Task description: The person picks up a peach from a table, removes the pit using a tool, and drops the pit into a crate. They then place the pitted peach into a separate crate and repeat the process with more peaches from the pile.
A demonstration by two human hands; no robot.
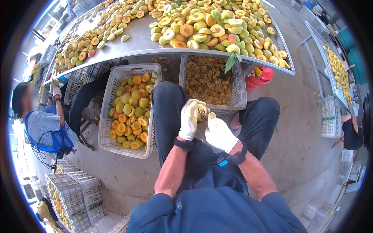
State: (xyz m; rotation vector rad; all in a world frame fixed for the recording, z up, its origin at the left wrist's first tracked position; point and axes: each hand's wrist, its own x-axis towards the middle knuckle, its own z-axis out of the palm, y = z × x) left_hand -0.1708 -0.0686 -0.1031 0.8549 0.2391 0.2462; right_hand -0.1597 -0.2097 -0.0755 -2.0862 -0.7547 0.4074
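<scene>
My left hand (189, 119), in a white glove, is closed around a piece of yellowish fruit (201, 112), above my lap. Close on its right, my right hand (218, 133), also gloved, has its fingers pinched at the fruit; whether they hold anything is too small to tell. Below the table edge, a crate (244, 87) of brownish-yellow pits and scraps stands between my knees. To the left of my leg is another crate (104, 132) full of orange and yellow-green fruit halves.
A metal table (136, 39) bears heaps of halved fruit. Underneath it at right sits a red bag (259, 77). A person (50, 124) sits at the left, with stacked crates (75, 196) nearer. Another table (316, 64) and a seated person (351, 132) are at right.
</scene>
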